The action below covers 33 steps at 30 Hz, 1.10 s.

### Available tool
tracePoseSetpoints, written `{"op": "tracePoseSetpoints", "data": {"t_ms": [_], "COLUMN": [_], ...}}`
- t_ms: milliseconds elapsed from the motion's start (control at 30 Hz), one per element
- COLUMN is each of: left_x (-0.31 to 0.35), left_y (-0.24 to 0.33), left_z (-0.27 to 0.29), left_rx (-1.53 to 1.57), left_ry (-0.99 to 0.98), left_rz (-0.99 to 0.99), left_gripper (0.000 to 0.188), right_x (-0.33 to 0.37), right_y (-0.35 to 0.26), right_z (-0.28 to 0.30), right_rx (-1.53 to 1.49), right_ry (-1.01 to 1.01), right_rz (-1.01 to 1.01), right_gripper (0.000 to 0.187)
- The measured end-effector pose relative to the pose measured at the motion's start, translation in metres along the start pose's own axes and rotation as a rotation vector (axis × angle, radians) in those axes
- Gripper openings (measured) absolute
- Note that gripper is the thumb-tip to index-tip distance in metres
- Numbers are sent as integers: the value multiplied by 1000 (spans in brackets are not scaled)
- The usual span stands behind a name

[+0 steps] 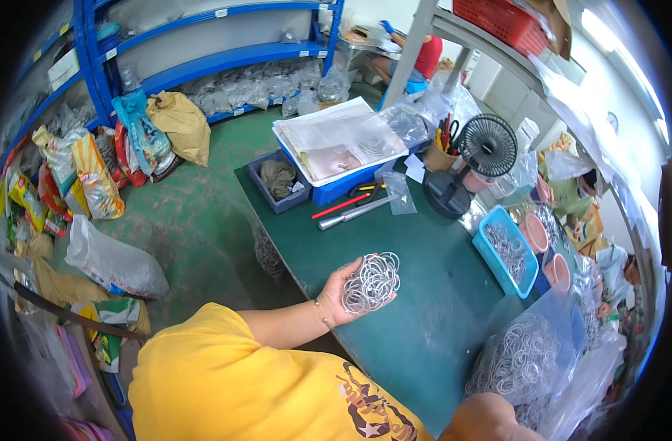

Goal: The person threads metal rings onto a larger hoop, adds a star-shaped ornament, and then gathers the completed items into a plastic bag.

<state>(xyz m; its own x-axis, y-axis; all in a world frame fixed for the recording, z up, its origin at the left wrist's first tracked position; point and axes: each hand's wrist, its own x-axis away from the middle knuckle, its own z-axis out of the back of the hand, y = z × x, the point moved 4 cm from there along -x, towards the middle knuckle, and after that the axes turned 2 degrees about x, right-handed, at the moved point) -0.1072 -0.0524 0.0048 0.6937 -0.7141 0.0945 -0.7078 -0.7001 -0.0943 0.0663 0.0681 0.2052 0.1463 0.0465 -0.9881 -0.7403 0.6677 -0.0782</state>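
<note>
My left hand (337, 295), with a bracelet at its wrist, is raised above the near part of the green table (402, 242). In it lies a heap of silvery metal rings (371, 284), the fingers curled around and under them. My right hand (492, 419) shows only in part at the lower edge, with its fingers hidden. Beside it stands a clear plastic bag (571, 323) full of tangled metal rings (518, 354). Farther back on the right, a light blue basket (483, 241) holds more small metal pieces.
A black fan (448, 195), a tool cup (440, 156), pliers (365, 192), a metal rod (356, 212) and a papers-topped blue tray (329, 192) occupy the table's far part. Pink cups (533, 232) stand right. Sacks (97, 176) and blue shelving (226, 60) are left. Another person (426, 59) sits behind.
</note>
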Motion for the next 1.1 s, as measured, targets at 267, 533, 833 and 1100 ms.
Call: {"op": "tracePoseSetpoints", "data": {"t_ms": [267, 533, 833, 1100], "left_x": [0, 13, 45, 50], "left_y": [0, -41, -62, -62], "left_z": [4, 7, -4, -9], "left_rx": [-41, 50, 29, 5], "left_ry": [57, 121, 115, 95], "left_rz": [31, 117, 32, -64], "left_gripper": [33, 31, 35, 37], "right_x": [-36, 58, 45, 60], "right_y": [86, 123, 65, 39], "right_z": [139, 229, 277, 281], "right_rx": [972, 945, 690, 587], "right_ry": [-352, -552, 139, -150], "right_rz": [-340, -1033, -545, -568], "right_gripper": [29, 31, 24, 18]}}
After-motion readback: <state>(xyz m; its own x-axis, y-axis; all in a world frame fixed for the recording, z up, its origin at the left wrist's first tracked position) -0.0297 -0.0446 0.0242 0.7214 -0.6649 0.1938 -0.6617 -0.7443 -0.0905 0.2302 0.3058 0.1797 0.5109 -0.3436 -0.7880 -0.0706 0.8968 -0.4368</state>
